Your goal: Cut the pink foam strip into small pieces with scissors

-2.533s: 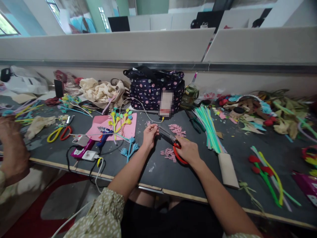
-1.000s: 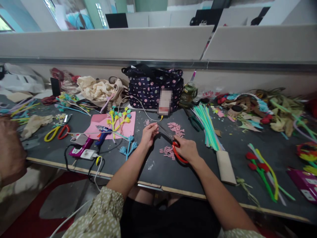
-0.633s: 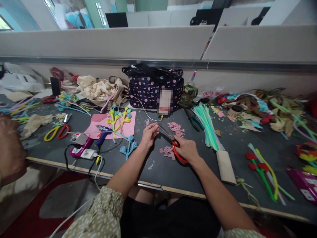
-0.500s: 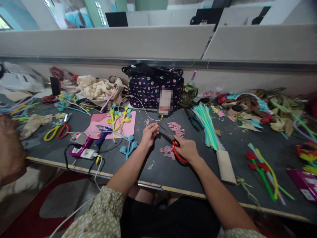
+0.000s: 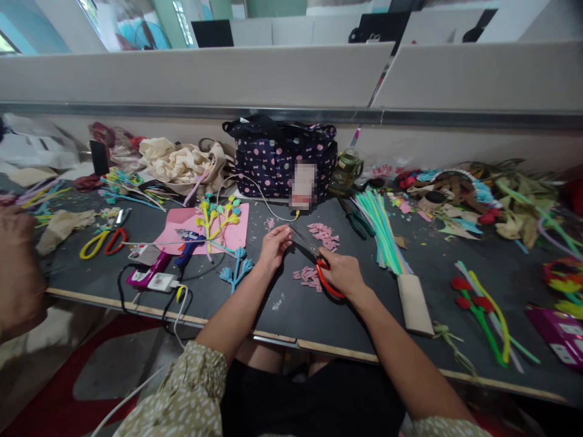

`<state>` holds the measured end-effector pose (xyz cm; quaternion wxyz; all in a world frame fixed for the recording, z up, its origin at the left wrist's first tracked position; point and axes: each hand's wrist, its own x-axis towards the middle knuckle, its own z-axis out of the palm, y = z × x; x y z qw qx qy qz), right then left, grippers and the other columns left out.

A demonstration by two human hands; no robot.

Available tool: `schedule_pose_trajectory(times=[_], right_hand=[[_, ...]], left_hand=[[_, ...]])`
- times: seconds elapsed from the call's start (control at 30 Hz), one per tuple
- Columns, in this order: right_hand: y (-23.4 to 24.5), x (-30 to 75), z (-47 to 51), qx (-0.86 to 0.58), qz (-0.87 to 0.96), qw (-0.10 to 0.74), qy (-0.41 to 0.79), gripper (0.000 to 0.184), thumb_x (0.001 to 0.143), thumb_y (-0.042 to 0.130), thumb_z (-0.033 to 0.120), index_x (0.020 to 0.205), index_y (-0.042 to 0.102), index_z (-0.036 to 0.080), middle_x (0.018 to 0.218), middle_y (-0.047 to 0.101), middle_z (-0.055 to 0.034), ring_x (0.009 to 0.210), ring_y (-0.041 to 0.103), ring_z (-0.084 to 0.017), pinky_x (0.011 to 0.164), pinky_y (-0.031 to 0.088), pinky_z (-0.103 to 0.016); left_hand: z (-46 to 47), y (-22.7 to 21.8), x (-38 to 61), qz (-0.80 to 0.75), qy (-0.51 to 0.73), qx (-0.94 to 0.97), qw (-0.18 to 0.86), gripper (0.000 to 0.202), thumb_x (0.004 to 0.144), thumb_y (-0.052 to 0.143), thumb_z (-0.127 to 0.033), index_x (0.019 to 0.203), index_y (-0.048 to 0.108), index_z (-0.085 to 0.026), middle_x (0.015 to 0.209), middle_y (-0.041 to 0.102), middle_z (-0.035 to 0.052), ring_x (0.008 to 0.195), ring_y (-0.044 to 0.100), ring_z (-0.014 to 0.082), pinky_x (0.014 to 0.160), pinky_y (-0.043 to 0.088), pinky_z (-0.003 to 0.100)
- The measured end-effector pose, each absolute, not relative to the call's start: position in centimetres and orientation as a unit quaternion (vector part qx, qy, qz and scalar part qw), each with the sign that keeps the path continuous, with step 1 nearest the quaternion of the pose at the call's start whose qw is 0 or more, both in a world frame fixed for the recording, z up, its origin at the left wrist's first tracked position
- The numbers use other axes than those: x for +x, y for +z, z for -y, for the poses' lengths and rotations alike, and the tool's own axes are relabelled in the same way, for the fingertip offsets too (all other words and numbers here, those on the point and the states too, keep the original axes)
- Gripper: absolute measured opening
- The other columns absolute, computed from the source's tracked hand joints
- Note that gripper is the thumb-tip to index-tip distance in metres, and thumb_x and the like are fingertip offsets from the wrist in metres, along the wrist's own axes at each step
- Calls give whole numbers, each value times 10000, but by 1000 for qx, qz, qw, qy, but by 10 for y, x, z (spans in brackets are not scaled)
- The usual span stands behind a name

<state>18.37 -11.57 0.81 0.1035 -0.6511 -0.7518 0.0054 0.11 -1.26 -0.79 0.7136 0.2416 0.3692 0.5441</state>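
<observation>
My right hand (image 5: 344, 274) grips red-handled scissors (image 5: 319, 267), their blades reaching up and left toward my left hand (image 5: 274, 246). The left hand's fingers are pinched together at the blade tips, on something too small to make out. Small pink cut pieces (image 5: 308, 278) lie on the dark table between my hands, and another heap of pink pieces (image 5: 324, 235) lies just beyond the scissors.
A dotted dark bag (image 5: 285, 159) stands behind. A pink sheet (image 5: 200, 227) with pipe-cleaner flowers, a glue gun (image 5: 186, 250), yellow-red scissors (image 5: 102, 241) and cables lie left. Green pipe cleaners (image 5: 380, 227), green pliers (image 5: 357, 220) and a cardboard tube (image 5: 413, 302) lie right. Another person's arm (image 5: 18, 273) is far left.
My hands and the scissors have barely shifted on the table. The view has tipped slightly, and the other person's arm at the left has moved a little.
</observation>
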Motion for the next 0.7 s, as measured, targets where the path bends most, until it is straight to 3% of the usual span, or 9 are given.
schedule_pose_trajectory(times=[0.5,0.7], right_hand=[[9,184,114,-657,748,88,1,265,874,469,353,1055,638,257,860,745,-32,738,664,-179,594,306,-264],[14,187,115,-676,730,99,-2,279,884,469,341,1103,623,265,963,740,-39,794,662,-178,615,343,-256]], left_hand=[[14,-3,1,-380,538,241,712,258,623,804,-124,842,669,-134,717,673,1,531,571,48,529,479,165],[13,-3,-1,-378,540,243,712,284,631,808,-134,873,660,-134,741,668,-2,537,573,45,535,485,167]])
